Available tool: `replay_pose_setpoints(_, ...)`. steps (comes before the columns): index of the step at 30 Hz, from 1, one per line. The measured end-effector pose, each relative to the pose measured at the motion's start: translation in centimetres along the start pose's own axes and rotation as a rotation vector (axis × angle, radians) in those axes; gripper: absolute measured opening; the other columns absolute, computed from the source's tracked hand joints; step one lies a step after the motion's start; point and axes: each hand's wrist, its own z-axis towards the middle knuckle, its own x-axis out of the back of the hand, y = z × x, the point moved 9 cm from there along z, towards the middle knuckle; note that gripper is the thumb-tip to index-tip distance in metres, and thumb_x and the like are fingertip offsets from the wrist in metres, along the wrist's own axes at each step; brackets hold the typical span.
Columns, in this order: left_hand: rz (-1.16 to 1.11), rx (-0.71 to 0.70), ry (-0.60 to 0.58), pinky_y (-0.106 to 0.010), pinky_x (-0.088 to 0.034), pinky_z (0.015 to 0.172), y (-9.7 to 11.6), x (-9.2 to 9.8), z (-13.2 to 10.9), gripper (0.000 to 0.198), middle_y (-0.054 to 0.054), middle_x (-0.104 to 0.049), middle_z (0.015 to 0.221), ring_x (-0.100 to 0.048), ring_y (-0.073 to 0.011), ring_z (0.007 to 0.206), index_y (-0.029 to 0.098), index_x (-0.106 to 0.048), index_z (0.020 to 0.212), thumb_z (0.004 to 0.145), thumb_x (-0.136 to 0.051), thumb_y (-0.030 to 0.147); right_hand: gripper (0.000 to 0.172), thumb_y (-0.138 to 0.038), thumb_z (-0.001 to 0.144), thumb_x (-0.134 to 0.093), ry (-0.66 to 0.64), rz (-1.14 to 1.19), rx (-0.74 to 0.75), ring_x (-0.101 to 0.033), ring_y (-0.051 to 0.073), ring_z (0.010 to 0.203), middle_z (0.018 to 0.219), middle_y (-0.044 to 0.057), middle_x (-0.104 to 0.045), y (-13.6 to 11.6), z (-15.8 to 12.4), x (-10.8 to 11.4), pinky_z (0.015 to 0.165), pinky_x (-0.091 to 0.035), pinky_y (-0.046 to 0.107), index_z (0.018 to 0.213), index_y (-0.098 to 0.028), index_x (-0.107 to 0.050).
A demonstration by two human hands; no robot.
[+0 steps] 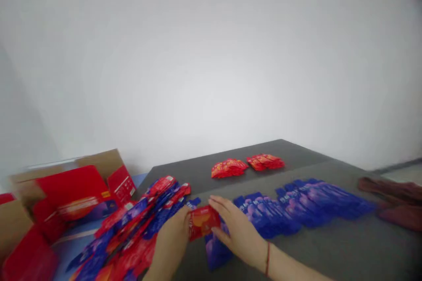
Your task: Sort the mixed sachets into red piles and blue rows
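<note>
Between my two hands is a small red packet with an orange picture [201, 223], held above the dark table. My left hand [172, 240] grips its left edge, though most of those fingers are hidden. My right hand [238, 236] pinches the right side of the packet between thumb and fingers; a thin cord circles that wrist. Below the right hand, partly covered by it, lies a blue packet [216, 254]. A heap of mixed red and blue packets [132, 228] spreads out just left of my left hand.
Overlapping rows of blue packets [316, 202] lie to the right. Two fanned piles of red packets [229, 168] sit farther back on the dark table [194, 163]. Open red-and-brown cardboard boxes [72, 186] stand at left. Brown cloth [402, 202] lies at the right edge. A wall rises behind.
</note>
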Motion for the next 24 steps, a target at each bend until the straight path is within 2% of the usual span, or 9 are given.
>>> replay_pose_setpoints(2, -0.187, -0.058, -0.033, -0.029, -0.043, 0.079, 1.4, -0.2, 0.0, 0.033, -0.006, -0.07, 0.09, -0.065, -0.0207, 0.086, 0.023, -0.061, 0.088, 0.091, -0.03, 0.03, 0.05, -0.021, 0.079, -0.062, -0.035, 0.072, -0.1, -0.054, 0.025, 0.12, 0.13, 0.01, -0.06, 1.1, 0.6, 0.0, 0.104, -0.039, 0.038, 0.129, -0.017, -0.056)
replay_pose_setpoints(4, -0.389, -0.075, -0.046, -0.027, -0.044, 0.076, 2.0, -0.9, 0.4, 0.027, -0.002, -0.069, 0.084, -0.063, -0.0194, 0.082, 0.023, -0.061, 0.083, 0.089, -0.038, 0.037, 0.028, -0.023, 0.081, -0.06, -0.071, 0.175, -0.212, -0.064, 0.022, 0.098, 0.106, 0.007, -0.07, 2.4, 0.8, -0.3, 0.087, -0.048, 0.032, 0.108, -0.019, -0.065)
replay_pose_setpoints(6, -0.609, -0.019, -0.068, -0.028, -0.045, 0.068, 1.5, -2.5, 1.0, 0.024, 0.0, -0.067, 0.076, -0.062, -0.0193, 0.074, 0.022, -0.06, 0.084, 0.082, -0.049, 0.044, 0.011, -0.019, 0.083, -0.055, -0.08, 0.275, -0.311, -0.065, 0.018, 0.077, 0.082, 0.002, -0.07, 3.8, 0.7, -0.7, 0.069, -0.048, 0.026, 0.084, -0.019, -0.066)
replay_pose_setpoints(8, -0.868, 0.112, -0.135, -0.026, -0.043, 0.058, 0.2, -5.1, 1.5, 0.034, 0.002, -0.065, 0.068, -0.06, -0.0173, 0.062, 0.021, -0.059, 0.087, 0.071, -0.062, 0.051, 0.012, -0.014, 0.082, -0.051, -0.016, 0.31, -0.361, -0.062, 0.016, 0.069, 0.073, 0.0, -0.066, 4.8, 0.5, -0.4, 0.06, -0.044, 0.023, 0.078, -0.018, -0.063)
replay_pose_setpoints(11, -1.121, 0.259, -0.235, -0.02, -0.029, 0.043, -1.0, -8.1, 1.6, 0.044, 0.008, -0.053, 0.051, -0.041, -0.0079, 0.04, 0.02, -0.059, 0.082, 0.063, -0.071, 0.057, 0.018, -0.011, 0.082, -0.048, 0.089, 0.298, -0.361, -0.061, 0.016, 0.069, 0.072, 0.0, -0.066, 5.5, 0.1, 0.5, 0.062, -0.043, 0.024, 0.085, -0.018, -0.064)
replay_pose_setpoints(14, -1.231, 0.307, -0.22, -0.018, -0.013, 0.039, -1.3, -8.8, 1.2, 0.043, 0.011, -0.044, 0.046, -0.024, -0.0027, 0.036, 0.019, -0.055, 0.072, 0.062, -0.074, 0.057, 0.026, -0.012, 0.086, -0.044, 0.077, 0.332, -0.303, -0.065, 0.017, 0.082, 0.087, 0.001, -0.071, 5.1, -0.2, 0.3, 0.074, -0.046, 0.026, 0.093, -0.021, -0.068)
replay_pose_setpoints(17, -1.35, 0.372, -0.161, -0.017, -0.011, 0.039, -1.4, -8.8, 0.5, 0.044, 0.011, -0.044, 0.048, -0.024, -0.002, 0.038, 0.018, -0.056, 0.071, 0.059, -0.078, 0.055, 0.029, -0.016, 0.09, -0.044, 0.043, 0.38, -0.246, -0.066, 0.017, 0.092, 0.099, 0.002, -0.072, 4.5, -0.7, -0.3, 0.082, -0.047, 0.026, 0.099, -0.023, -0.07)
replay_pose_setpoints(21, -1.425, 0.433, -0.146, -0.016, -0.016, 0.039, -1.3, -9.8, -0.2, 0.05, 0.009, -0.049, 0.054, -0.032, -0.0034, 0.041, 0.017, -0.062, 0.085, 0.061, -0.075, 0.058, 0.028, -0.02, 0.093, -0.042, 0.083, 0.351, -0.223, -0.066, 0.018, 0.092, 0.101, 0.004, -0.072, 4.3, -1.6, -0.2, 0.083, -0.048, 0.027, 0.101, -0.022, -0.07)
replay_pose_setpoints(24, -1.438, 0.456, -0.193, -0.016, -0.015, 0.038, -1.0, -10.9, -0.5, 0.045, 0.01, -0.045, 0.048, -0.031, -0.003, 0.039, 0.017, -0.056, 0.07, 0.058, -0.079, 0.054, 0.03, -0.022, 0.095, -0.04, 0.075, 0.32, -0.207, -0.066, 0.019, 0.094, 0.102, 0.005, -0.072, 3.9, -2.0, -0.3, 0.085, -0.048, 0.028, 0.104, -0.02, -0.069)
